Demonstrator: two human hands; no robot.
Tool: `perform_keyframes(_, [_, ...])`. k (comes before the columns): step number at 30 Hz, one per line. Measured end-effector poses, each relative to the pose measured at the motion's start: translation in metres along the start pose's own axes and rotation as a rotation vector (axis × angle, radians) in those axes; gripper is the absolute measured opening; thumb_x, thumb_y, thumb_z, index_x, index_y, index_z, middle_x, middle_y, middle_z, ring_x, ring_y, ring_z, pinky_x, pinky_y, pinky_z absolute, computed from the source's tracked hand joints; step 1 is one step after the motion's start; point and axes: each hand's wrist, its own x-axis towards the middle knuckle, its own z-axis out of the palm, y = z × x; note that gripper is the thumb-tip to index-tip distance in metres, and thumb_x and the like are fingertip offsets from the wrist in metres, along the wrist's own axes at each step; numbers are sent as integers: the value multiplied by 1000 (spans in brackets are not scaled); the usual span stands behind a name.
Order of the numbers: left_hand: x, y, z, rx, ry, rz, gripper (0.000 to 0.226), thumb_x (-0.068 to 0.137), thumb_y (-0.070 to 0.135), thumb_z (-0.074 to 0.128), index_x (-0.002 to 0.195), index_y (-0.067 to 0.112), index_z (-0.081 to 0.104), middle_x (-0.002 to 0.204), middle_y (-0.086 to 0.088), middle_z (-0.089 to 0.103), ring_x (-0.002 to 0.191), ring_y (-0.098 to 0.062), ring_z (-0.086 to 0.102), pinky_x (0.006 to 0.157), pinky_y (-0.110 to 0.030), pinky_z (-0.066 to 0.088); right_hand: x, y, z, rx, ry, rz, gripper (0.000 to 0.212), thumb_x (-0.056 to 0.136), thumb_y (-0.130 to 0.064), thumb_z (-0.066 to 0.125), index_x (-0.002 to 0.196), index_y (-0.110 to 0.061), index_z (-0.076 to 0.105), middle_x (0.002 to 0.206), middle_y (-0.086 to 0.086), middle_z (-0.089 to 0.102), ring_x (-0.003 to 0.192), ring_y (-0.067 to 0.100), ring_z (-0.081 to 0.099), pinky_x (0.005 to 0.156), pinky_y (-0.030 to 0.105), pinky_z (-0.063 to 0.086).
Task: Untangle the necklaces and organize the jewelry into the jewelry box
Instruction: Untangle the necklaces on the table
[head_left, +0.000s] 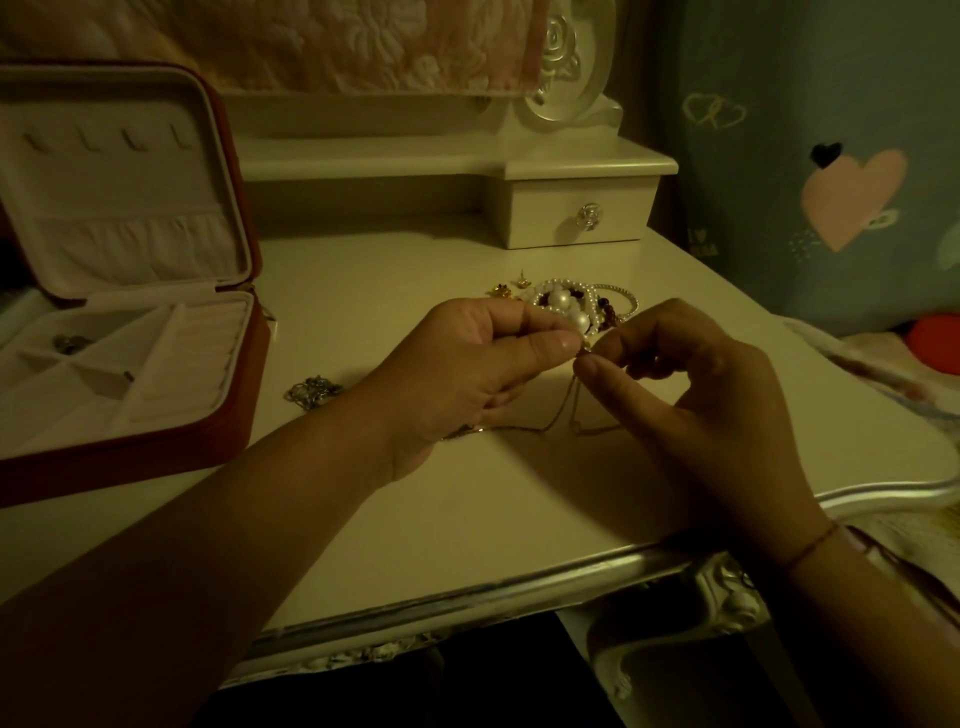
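Where left hand (467, 374) meets right hand (701, 405), chain (551, 424) faint

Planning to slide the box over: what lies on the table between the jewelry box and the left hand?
Head view: a small tangled silver chain lies on the table between the jewelry box and left hand.

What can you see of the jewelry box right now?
The jewelry box is a red case with pale lining, standing open on the left of the table. Its lid is raised, with four small hooks above a gathered pocket. The base holds angled compartments and a ring-roll section; a small metal piece lies in one compartment, another dark bit in the next.
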Motion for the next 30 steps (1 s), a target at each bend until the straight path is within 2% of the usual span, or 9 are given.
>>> perform_keyframes(4, [0,-1,0,-4,-7,-11,7,87,12,59,87,12,66,46,7,39,37,-3,28,34,-14,22,0,1,0,-3,-3,-1,20,78,-45,56,82,-25,58,83,-14,59,75,5,55,68,10,43])
perform_keyframes(7, [0,-1,0,8,-6,-34,6,87,14,60,87,13,66,50,4,42,39,-4,34,36,-15,28,1,1,-1,5,-3,-16,15,78,-43,57,81,-28,58,82,-12,59,74,5,55,67,11,43])
perform_keyframes(10, [1,-2,-1,42,-14,-42,14,76,26,66,83,14,67,55,5,50,47,-5,44,41,-16,38,1,0,-1,-1,-17,-55,5,79,-41,57,80,-37,53,82,-12,58,75,5,53,67,12,43])
perform_keyframes(13, [2,-4,-2,53,3,-37,19,67,30,67,80,16,69,59,6,55,55,-3,50,53,-15,44,1,0,0,-32,-25,-83,6,79,-40,57,82,-37,52,82,-11,56,75,3,52,66,13,42])
perform_keyframes(16, [2,-4,-2,52,6,-41,4,76,19,68,79,17,70,64,3,57,60,-5,52,58,-15,44,0,0,0,-44,-36,-92,7,79,-38,58,82,-32,55,82,-11,55,76,2,52,67,11,42])
perform_keyframes(19, [3,-5,-2,58,14,-47,12,85,11,62,77,17,68,68,0,56,62,-6,51,58,-15,44,-1,-2,0,-41,-49,-109,8,80,-35,59,82,-27,58,81,-9,55,76,1,51,68,8,39])
perform_keyframes(24, [2,-4,0,27,-7,-41,8,78,19,62,72,20,66,68,1,55,60,-4,50,57,-16,43,-2,-3,0,-47,-59,-112,8,81,-33,58,82,-25,57,82,-7,56,76,2,51,69,9,39])
perform_keyframes(28, [3,-4,-3,30,5,-27,14,80,20,58,67,21,62,62,8,52,59,-3,49,58,-16,42,-2,-3,-2,-32,-47,-90,8,82,-34,57,83,-26,56,83,-10,57,77,4,52,69,13,42])
perform_keyframes(30, [3,-5,-3,44,19,-36,16,88,15,58,72,18,62,63,8,53,61,-3,50,61,-17,43,-1,-2,-2,-18,-44,-84,10,82,-34,58,83,-25,57,83,-11,58,77,4,53,68,14,42])
